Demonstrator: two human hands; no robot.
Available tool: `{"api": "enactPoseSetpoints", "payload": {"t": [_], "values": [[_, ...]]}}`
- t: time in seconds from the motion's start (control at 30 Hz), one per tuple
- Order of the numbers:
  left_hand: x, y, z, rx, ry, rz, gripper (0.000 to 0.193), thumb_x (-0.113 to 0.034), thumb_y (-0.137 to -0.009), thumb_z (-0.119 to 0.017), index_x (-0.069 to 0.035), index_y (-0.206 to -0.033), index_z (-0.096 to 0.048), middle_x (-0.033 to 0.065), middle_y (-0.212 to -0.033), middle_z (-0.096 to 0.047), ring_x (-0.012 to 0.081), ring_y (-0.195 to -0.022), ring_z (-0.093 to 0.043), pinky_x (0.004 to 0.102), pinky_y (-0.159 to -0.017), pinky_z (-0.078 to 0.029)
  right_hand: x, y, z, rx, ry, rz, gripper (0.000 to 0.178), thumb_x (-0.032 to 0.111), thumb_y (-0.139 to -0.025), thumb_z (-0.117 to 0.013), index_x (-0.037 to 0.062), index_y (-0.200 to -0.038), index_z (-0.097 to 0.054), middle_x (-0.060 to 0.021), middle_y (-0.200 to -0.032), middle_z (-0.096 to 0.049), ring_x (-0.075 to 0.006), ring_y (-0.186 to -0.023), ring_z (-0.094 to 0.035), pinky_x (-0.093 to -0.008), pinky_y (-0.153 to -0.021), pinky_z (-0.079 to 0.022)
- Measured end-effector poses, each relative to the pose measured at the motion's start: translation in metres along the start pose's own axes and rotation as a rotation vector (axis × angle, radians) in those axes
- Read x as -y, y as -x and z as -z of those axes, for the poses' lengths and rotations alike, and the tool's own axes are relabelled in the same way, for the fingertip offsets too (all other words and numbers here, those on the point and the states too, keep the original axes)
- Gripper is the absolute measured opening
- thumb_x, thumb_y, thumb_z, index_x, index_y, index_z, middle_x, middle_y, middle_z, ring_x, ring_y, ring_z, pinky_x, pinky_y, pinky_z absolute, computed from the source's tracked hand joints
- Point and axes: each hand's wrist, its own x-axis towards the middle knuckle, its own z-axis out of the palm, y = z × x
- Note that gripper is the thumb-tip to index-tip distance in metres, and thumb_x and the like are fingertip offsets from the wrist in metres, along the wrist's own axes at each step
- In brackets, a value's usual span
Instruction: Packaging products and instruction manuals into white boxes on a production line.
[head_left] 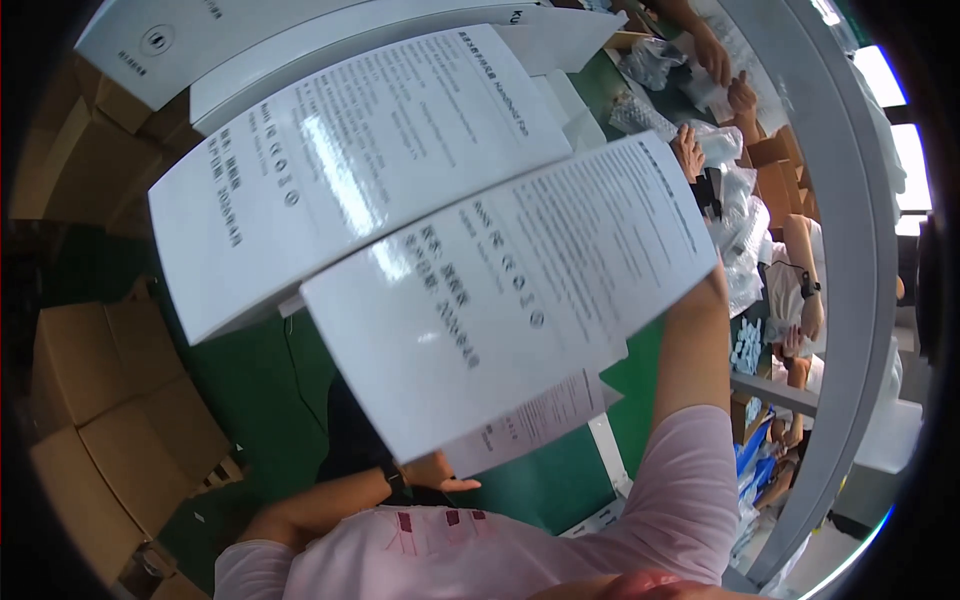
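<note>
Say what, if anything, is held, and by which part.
Apparently the nearest white box: the right forearm runs to its right end, where the right grip is hidden. The left grip is at its lower corner; contact there cannot be told.

Green floor [250, 360] spreads at the left, where brown cartons [75, 365] stand. A green bench [597, 88] at the upper right carries clear plastic packaging [740, 275]. A tall grey post [845, 200] runs down the right side, met by a crossbar [775, 393]. Beyond it, windows [880, 75] glare white, and a light [825, 12] glows near the top edge.
</note>
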Motion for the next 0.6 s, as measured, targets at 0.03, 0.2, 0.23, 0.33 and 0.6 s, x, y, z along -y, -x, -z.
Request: {"api": "enactPoseSetpoints", "payload": {"t": [0.03,0.2,0.23,0.33,0.6], "values": [[0.004,0.003,-0.012,0.011,0.087,-0.005,0.07,-0.054,-0.084,-0.06,-0.014,-0.138,-0.042,0.0121,-0.14,-0.043,0.0302,-0.129,-0.038,0.0445,-0.107,-0.032,-0.012,-0.009,0.0,0.025,-0.015,0.031,0.108,0.033,-0.062,-0.083,0.0034,-0.145,-0.02,-0.0192,-0.151,-0.024,-0.0463,-0.137,-0.024,-0.0573,-0.109,-0.024],[-0.007,-0.006,0.028,0.255,0.33,0.221,0.042,-0.038,-0.091,-0.058,-0.018,-0.128,-0.055,0.0054,-0.125,-0.057,0.0278,-0.121,-0.047,0.0443,-0.102,-0.037,-0.025,-0.041,-0.028,0.12,0.004,0.11,0.11,0.038,-0.061,-0.083,0.0062,-0.145,-0.019,-0.0184,-0.144,-0.037,-0.0455,-0.132,-0.032,-0.0562,-0.105,-0.03],[-0.008,-0.009,0.034,0.255,0.34,0.222,0.044,-0.039,-0.091,-0.058,-0.018,-0.129,-0.054,0.0057,-0.126,-0.056,0.0279,-0.122,-0.046,0.0445,-0.102,-0.036,-0.026,-0.043,-0.027,0.183,-0.047,0.088,0.109,0.04,-0.062,-0.082,0.0074,-0.145,-0.02,-0.0181,-0.14,-0.043,-0.045,-0.129,-0.036,-0.0555,-0.103,-0.034],[-0.011,-0.01,0.029,0.268,0.385,0.222,0.048,-0.042,-0.09,-0.057,-0.017,-0.131,-0.05,0.0065,-0.128,-0.053,0.0284,-0.124,-0.043,0.0453,-0.103,-0.035,0.009,-0.034,-0.014,0.127,0.188,0.122,0.07,0.045,-0.064,-0.078,0.0055,-0.118,-0.056,-0.0159,-0.116,-0.057,-0.0406,-0.114,-0.049,-0.0497,-0.095,-0.042],[-0.007,-0.001,0.007,0.32,0.536,0.136,0.06,-0.05,-0.088,-0.054,-0.015,-0.136,-0.04,0.0089,-0.136,-0.044,0.0297,-0.128,-0.036,0.0474,-0.106,-0.03,0.006,0.024,0.002,0.108,-0.237,0.003,0.058,0.048,-0.067,-0.07,0.0019,-0.101,-0.064,-0.0216,-0.098,-0.066,-0.0362,-0.098,-0.063,-0.0463,-0.083,-0.049]]}}
